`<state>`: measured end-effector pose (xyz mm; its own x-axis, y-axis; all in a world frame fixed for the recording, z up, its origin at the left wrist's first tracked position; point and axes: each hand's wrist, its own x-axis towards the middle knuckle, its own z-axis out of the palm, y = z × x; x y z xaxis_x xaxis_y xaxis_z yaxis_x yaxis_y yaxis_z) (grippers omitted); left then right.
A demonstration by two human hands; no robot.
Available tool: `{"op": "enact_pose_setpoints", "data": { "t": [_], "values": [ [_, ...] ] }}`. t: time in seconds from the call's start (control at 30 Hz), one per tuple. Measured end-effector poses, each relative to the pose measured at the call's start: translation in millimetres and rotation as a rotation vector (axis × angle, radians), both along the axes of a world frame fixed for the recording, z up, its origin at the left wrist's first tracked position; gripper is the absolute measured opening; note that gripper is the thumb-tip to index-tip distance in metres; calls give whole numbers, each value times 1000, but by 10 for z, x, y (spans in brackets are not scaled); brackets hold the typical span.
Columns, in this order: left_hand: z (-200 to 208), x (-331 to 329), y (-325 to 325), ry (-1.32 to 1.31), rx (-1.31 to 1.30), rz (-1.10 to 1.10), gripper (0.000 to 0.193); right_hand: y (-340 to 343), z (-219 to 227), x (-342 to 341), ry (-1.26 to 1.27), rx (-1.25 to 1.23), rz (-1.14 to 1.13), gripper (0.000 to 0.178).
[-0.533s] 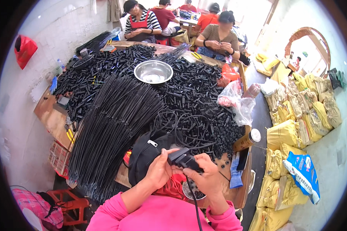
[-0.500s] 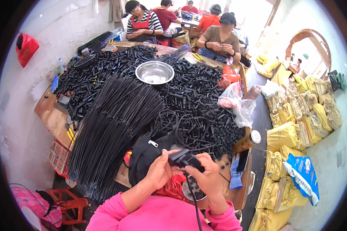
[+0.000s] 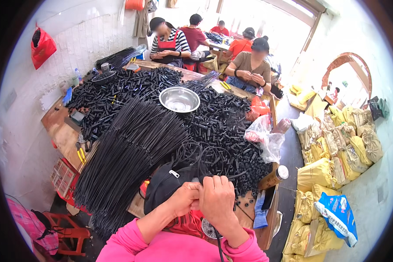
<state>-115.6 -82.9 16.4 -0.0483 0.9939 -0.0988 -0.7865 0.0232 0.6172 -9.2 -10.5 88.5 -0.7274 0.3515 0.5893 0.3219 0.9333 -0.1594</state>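
My left hand (image 3: 185, 198) and my right hand (image 3: 217, 196) meet in front of me, knuckles up, fingers closed and touching each other. Whatever lies between them is hidden behind the fingers. A black cable (image 3: 218, 246) runs down from below my right hand toward my lap. Just behind my hands sits a black bag with a white zipper pull (image 3: 174, 174). Red cloth (image 3: 185, 227) shows under my wrists, beside a small bowl of small parts (image 3: 208, 228).
Long black rods (image 3: 126, 157) lie in a thick bundle at left. Black tubular parts (image 3: 222, 118) cover the table around a steel bowl (image 3: 179, 99). A lidded bottle (image 3: 273, 178) and blue cloth (image 3: 260, 212) line the right edge. Yellow sacks (image 3: 321, 174) stand beyond; several people sit opposite.
The black boxy device with a cable, seen in my hands before, is now out of sight. My right hand has turned knuckles up and closed against my left. The view has tilted slightly.
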Motion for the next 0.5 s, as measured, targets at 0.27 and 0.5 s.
{"op": "enact_pose_setpoints", "data": {
  "t": [0.27,0.5],
  "values": [
    [319,129,242,-129,-63,149,24,-9,46,207,139,15,98,36],
    [495,145,367,-105,141,142,37,-41,-115,293,312,-84,109,37]
  ]
}}
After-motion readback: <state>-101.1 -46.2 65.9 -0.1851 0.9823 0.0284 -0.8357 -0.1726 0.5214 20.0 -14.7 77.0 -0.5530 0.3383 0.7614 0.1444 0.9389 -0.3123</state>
